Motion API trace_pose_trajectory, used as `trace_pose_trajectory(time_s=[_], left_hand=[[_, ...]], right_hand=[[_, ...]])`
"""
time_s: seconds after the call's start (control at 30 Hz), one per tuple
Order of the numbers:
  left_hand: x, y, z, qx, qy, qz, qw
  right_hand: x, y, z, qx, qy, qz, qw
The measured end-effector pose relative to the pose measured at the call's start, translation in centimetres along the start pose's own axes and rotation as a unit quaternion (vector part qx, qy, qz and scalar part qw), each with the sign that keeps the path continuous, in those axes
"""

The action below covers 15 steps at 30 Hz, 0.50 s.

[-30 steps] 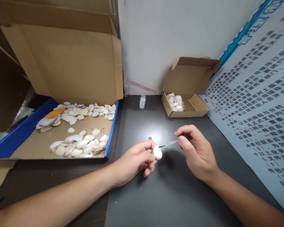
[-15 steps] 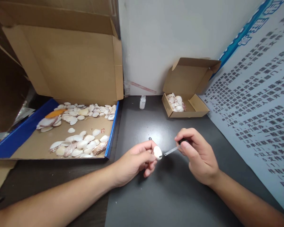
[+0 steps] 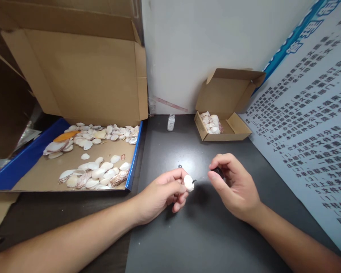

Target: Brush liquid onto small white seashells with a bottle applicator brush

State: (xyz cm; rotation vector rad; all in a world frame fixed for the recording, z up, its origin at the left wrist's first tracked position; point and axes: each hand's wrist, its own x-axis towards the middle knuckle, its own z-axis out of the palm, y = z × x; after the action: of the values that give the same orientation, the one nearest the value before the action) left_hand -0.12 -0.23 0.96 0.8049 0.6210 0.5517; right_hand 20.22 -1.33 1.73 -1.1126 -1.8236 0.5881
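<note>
My left hand (image 3: 166, 191) pinches a small white ribbed seashell (image 3: 188, 183) between thumb and fingers, over the dark tabletop. Facing it from the right, my right hand (image 3: 234, 185) is closed around the black cap (image 3: 218, 172) of an applicator brush. The brush's pale stem is smeared and hard to see now. Its small dark tip (image 3: 194, 181) is at the shell's right edge, seemingly touching it. A small clear glass bottle (image 3: 171, 123) with a label stands uncapped near the wall.
To the left, an open blue-edged cardboard box (image 3: 49, 180) holds many shells and an orange piece (image 3: 66, 136). At the back right sits a smaller open carton (image 3: 240, 133) with white shells (image 3: 211, 123). A small dark bit (image 3: 180, 166) lies on the table (image 3: 170, 242). A printed poster (image 3: 309, 132) stands at right.
The brush tip has shifted slightly up and left along the shell's edge, and its stem has blurred. My right thumb has moved a little left. My left hand stays nearly still with the shell.
</note>
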Motion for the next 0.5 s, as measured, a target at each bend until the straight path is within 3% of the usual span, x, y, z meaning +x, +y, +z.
trace_pose_trajectory(time_s=[0.5], left_hand=[[0.04, -0.06, -0.04, -0.008, 0.001, 0.005, 1.000]], right_hand=[[-0.14, -0.01, -0.04, 0.026, -0.008, 0.004, 1.000]])
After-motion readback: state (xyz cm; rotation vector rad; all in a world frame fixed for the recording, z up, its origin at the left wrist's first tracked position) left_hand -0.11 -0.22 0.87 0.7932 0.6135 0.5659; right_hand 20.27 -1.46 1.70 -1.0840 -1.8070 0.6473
